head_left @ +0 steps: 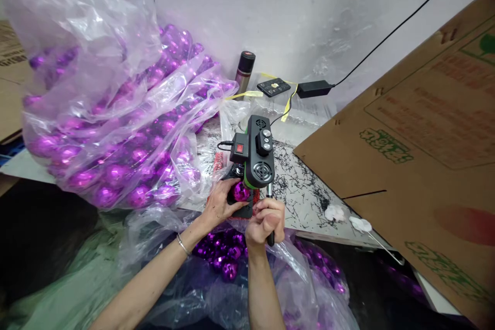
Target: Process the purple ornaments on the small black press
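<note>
A small black bench machine point(261, 152) with green edges, two vents and a red switch point(240, 148) stands on the table. My left hand point(220, 201), with a silver bracelet at the wrist, grips a shiny purple faceted ball point(241, 192) between thumb and fingers, below the machine's front end. On the machine's right side a metal lever with a black handle point(270, 238) slants down, and my right hand point(266, 220) is closed around it. More purple faceted balls point(229, 270) lie in clear plastic just below my hands. The ball's underside is hidden.
A large clear bag of purple balls point(116, 175) fills the left. Behind the machine are a flask point(244, 72), a flat black device point(273, 87) and a power adapter point(315, 88) with a cable. A cardboard box point(417, 154) stands right. Black shavings point(296, 185) litter the tabletop.
</note>
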A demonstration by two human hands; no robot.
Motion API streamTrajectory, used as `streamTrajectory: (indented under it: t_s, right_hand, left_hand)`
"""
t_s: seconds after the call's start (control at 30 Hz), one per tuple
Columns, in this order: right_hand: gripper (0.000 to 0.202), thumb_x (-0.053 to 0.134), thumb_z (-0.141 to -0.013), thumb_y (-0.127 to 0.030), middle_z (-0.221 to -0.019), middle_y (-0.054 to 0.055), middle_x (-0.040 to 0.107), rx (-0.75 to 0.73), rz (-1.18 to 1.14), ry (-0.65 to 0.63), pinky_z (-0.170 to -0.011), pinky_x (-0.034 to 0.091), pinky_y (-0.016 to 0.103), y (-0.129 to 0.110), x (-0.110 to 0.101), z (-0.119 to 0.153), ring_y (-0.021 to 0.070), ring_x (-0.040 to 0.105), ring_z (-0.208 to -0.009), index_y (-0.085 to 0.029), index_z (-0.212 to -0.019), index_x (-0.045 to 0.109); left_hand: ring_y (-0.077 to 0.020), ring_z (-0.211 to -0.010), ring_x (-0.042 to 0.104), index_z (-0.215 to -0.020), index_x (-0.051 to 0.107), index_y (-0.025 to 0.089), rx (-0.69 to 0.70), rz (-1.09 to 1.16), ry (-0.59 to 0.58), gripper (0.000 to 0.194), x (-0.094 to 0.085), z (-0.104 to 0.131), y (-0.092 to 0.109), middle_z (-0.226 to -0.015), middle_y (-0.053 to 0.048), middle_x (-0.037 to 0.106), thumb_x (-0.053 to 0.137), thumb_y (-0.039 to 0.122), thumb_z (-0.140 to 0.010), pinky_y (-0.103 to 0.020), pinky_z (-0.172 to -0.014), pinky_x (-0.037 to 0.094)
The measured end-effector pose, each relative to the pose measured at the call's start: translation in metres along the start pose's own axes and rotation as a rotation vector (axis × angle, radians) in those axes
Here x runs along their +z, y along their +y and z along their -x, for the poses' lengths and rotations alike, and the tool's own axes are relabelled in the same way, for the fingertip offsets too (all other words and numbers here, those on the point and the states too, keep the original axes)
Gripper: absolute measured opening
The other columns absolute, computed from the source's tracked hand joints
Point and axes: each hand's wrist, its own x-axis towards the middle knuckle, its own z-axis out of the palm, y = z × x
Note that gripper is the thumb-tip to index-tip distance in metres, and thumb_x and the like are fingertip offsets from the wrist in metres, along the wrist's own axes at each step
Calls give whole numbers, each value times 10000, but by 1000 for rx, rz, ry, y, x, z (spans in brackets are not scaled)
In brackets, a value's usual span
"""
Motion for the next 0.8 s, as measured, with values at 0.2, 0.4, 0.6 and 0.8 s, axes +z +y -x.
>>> streamTrajectory:
  t_s: [0.2,0.4,0.6,0.8]
  right_hand:
    - [408,381,-1141,-264,-755,-21,541,8,11,-17,-640,491,360,1,-2,2,146,577,-636,-248,-757,515]
    - [409,374,-1144,-281,-751,-24,531,2,16,-22,-643,493,357,3,-1,2,144,557,-622,-252,-760,513]
    - [405,384,-1142,-276,-761,-24,556,-3,-10,-26,-680,512,354,12,-4,7,147,576,-647,-248,-764,525]
    - [418,388,-1156,-297,-770,-27,607,-99,67,-101,-768,544,365,19,-10,14,140,620,-668,-243,-770,539]
  left_hand:
    - [-343,-1158,768,-1442,660,199,12,-18,5,640,2,2,-1,-1281,-149,791,860,534,-935,-502,-1006,636]
    - [-346,-1165,767,-1429,665,195,-1,-19,-3,634,2,1,-1,-1285,-155,791,860,535,-931,-505,-1014,630]
    - [-346,-1153,775,-1413,667,197,2,-4,-13,621,0,-2,0,-1276,-153,798,869,519,-921,-503,-1003,634]
    - [-338,-1155,774,-1400,674,202,-4,1,-5,571,1,-1,1,-1260,-142,799,846,500,-943,-490,-1001,637]
